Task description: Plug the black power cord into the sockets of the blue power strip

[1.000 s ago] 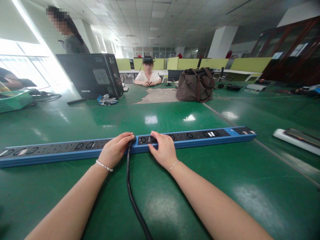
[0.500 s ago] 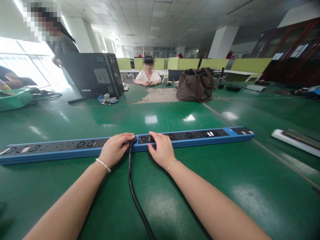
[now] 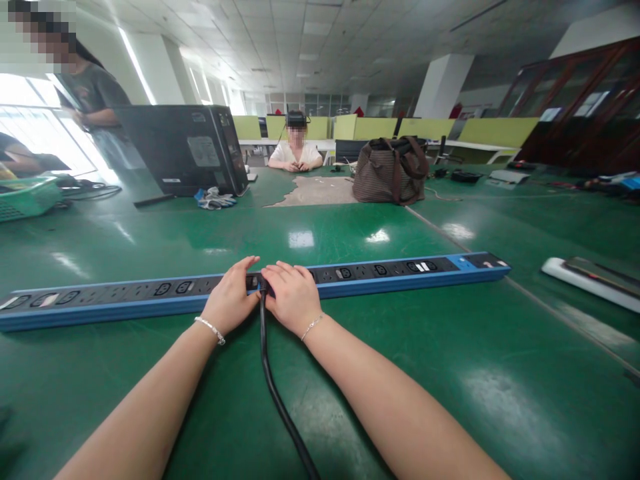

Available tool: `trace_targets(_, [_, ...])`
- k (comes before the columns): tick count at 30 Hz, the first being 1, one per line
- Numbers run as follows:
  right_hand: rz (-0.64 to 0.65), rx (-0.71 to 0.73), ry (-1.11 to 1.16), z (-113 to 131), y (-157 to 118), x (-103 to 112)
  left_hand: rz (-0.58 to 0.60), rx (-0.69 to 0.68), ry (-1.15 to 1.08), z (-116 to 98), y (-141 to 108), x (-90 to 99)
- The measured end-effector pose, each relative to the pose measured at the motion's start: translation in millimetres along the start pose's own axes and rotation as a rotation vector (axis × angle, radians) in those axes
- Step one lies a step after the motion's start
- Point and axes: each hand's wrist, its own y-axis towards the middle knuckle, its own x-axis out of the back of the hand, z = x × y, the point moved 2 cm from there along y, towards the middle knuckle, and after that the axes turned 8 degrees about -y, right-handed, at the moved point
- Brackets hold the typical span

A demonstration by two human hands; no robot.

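Note:
A long blue power strip point(image 3: 405, 283) with black sockets lies across the green table in front of me. At its middle, a black power plug point(image 3: 263, 285) sits against the socket face, its thick black cable point(image 3: 273, 380) running down toward me. My right hand point(image 3: 294, 297) is closed around the plug from the right, its fingers covering most of it. To the left of the plug, my left hand point(image 3: 231, 297) rests on the strip, thumb and fingers apart. The thumb tip is beside the plug; I cannot tell whether it touches.
A black computer case point(image 3: 185, 150) stands at the back left, with gloves point(image 3: 215, 199) beside it. A brown bag point(image 3: 387, 172) sits at the back. A green basket point(image 3: 27, 198) is far left, a white bar-shaped object point(image 3: 595, 287) at right. One person sits opposite; another stands behind the case.
My right hand has moved left along the strip and onto the plug. My left hand has let go of the plug and opened beside it. The standing person has shifted left.

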Motion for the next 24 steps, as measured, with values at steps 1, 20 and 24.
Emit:
trace_targets(1, [0.004, -0.008, -0.004, 0.7, 1.4, -0.3, 0.017, 0.001, 0.032, -0.3, 0.2, 0.3])
trace_targets(20, [0.039, -0.093, 0.075, -2.4, 7.9, -4.8, 0.114, -0.130, 0.246, -5.2, -5.6, -0.4])
trace_targets(24, [0.028, -0.092, 0.067, -2.2, 8.6, -4.6, 0.100, -0.129, 0.260, -5.4, -6.1, -1.9])
